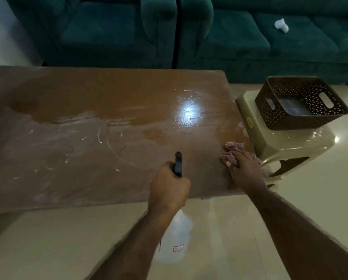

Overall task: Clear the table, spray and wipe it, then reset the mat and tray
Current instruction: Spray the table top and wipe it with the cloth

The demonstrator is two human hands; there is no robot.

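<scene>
Two bare hands are at work over the near right part of the wide brown wooden bench [88,154]. Our left hand [169,188] has its fingers [184,183] wrapped tight around the neck of a clear plastic spray bottle with a black trigger head [174,239]; the nozzle points ahead of the fingers over the bench top, and the bottle's body hangs below the wrist, off the near edge, above the pale tiled floor [47,249]. Our right hand [244,168] has its fingers pressed down and curled on a crumpled pink-and-white checked cloth [232,152], which lies on the bench by its right edge, bunched just ahead of the fingertips. Beyond both sets of fingers the bench shows wet patches, whitish smears and a bright glare. Just to the right of the cloth-holding fingers, beside the bench, stands a beige plastic stool [290,146], and on it sits a dark brown perforated plastic basket with handle slots [286,118]. Far ahead stands a dark green sofa [229,37] with a small white crumpled thing [281,25] on its seat.
</scene>
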